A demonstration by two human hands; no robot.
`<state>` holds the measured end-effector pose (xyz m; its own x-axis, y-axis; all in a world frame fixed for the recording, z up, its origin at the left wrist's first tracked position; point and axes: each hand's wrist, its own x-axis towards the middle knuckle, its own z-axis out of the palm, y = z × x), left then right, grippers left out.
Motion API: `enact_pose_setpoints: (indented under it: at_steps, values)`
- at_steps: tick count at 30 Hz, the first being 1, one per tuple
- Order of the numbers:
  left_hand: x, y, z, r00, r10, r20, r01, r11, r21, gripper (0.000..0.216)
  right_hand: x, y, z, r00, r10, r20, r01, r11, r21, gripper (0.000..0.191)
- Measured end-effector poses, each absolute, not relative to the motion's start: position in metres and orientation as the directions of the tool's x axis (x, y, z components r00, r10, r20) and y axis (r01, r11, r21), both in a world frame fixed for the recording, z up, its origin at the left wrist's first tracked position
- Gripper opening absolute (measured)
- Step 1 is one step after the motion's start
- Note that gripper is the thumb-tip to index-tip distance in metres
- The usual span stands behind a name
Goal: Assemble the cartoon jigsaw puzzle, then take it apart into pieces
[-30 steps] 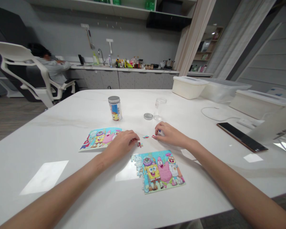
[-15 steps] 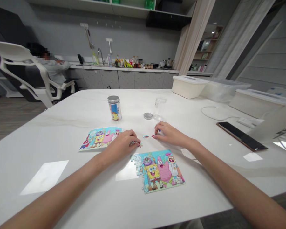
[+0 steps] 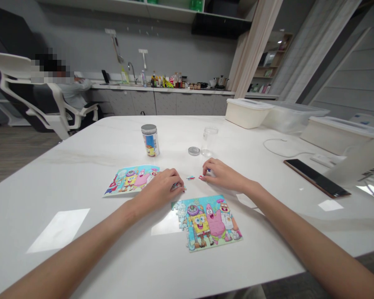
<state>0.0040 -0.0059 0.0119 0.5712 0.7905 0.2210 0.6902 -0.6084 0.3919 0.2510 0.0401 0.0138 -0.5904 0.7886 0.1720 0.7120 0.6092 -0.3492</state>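
Observation:
A partly joined jigsaw puzzle (image 3: 216, 224) of cartoon figures lies flat in front of me, with a ragged left edge. Behind its top left corner, my left hand (image 3: 166, 183) rests with curled fingers closed on small puzzle pieces, mostly hidden beneath them. My right hand (image 3: 220, 174) is bent over the table, its thumb and fingers pinched at a red puzzle piece (image 3: 201, 177); a dark blue piece shows under its palm. One loose puzzle piece (image 3: 190, 177) lies between the hands. The picture sheet (image 3: 124, 182) with the same figures is partly covered by my left hand.
Beyond the hands stand a lidded jar (image 3: 150, 141), an open clear jar (image 3: 209, 143) and a metal lid (image 3: 193, 151). A phone (image 3: 316, 177), a white cable and storage boxes (image 3: 247, 114) are at right. A person sits in a chair (image 3: 54, 97) at far left.
Both hands stay nearly in place. The left fingers have shifted very slightly over their pieces; the puzzle and the loose piece have not moved.

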Motion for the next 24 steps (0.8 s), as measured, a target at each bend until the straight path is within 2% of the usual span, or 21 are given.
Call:
enact_pose_setpoints:
  at_steps: [6,13,17,22,24]
  values:
    - [0.004,-0.006,0.012,0.572,0.79,0.221,0.689,-0.609,0.393,0.004,0.25,0.038,0.016,-0.595,0.782,0.185,0.708,0.619,-0.34,0.009]
    - [0.004,-0.006,0.012,0.525,0.816,0.243,0.749,-0.578,0.324,0.007,0.25,0.041,0.013,-0.566,0.781,0.262,0.706,0.624,-0.335,0.003]
    - [0.004,-0.006,0.015,0.507,0.831,0.228,0.787,-0.555,0.27,0.013,0.249,0.043,0.008,-0.527,0.79,0.314,0.728,0.61,-0.312,0.015]
    - [0.003,-0.006,0.014,0.489,0.839,0.239,0.829,-0.532,0.174,0.015,0.235,0.032,0.006,-0.673,0.667,0.32,0.609,0.745,-0.271,0.023]
    - [0.003,-0.006,0.013,0.484,0.837,0.257,0.844,-0.524,0.118,0.016,0.228,0.028,0.007,-0.68,0.669,0.299,0.611,0.743,-0.272,0.019]
